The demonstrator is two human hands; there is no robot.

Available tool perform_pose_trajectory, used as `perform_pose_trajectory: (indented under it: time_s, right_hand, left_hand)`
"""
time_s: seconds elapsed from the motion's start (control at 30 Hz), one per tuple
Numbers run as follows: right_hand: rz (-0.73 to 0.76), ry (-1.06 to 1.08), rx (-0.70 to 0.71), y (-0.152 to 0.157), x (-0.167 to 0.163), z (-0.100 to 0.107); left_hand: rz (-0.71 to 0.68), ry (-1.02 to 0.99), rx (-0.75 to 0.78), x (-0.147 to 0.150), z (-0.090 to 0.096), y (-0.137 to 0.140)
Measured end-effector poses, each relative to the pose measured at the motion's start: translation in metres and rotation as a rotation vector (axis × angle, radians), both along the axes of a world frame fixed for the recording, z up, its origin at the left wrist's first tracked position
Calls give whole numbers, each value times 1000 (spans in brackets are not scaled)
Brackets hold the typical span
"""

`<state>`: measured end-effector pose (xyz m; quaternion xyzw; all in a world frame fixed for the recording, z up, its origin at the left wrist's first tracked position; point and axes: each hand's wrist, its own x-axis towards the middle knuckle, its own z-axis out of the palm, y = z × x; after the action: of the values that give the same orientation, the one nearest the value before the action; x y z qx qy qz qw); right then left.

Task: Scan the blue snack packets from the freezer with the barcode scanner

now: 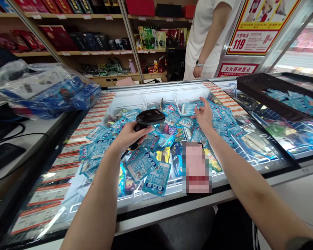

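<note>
You are extending your left forearm [99,194] from the near left, and your left hand [129,137] is clamping around the handle of a black scanner [150,117], its rounded head pointing right. You are reaching your right forearm [250,180] diagonally from the near right toward the far middle. Your right hand [205,113] is raising one finger while the other fingers are curling at the right edge of a blue packet [187,109]; whether they are pinching it, you cannot tell from this view.

The blue packet is showing a flat, pouch-like form with pale printing and a barcode at its left end. It is lying just left of your right hand, far and to the right of the scanner, among similar packets.

More of these packets are lying in loose heaps on the glass top [45,184]: a left heap [95,152] beyond your left forearm, a right heap [224,121] beside your right hand, and two near packets [158,177] overlapping between your forearms. A pixelated phone [197,166] is resting at the near edge, left of your right forearm. A dark basket [266,93] is standing at the far right, holding further blue packets.
</note>
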<state>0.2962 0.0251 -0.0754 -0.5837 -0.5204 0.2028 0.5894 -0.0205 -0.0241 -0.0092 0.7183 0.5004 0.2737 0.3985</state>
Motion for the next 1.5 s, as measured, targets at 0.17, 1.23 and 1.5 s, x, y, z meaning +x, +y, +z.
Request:
perform_pose_trajectory:
  time_s: [0.17,1.23,1.5]
  right_hand:
    - [-188,-428,-32,-1,12,2]
    - [-345,-832,-41,-12,21,7]
    - [225,-777,-14,-12,-17,19]
  left_hand:
    - [3,6,11,0,2,0]
    - [145,-123,64,-11,2,4]
    - [309,-217,152,-29,4,7]
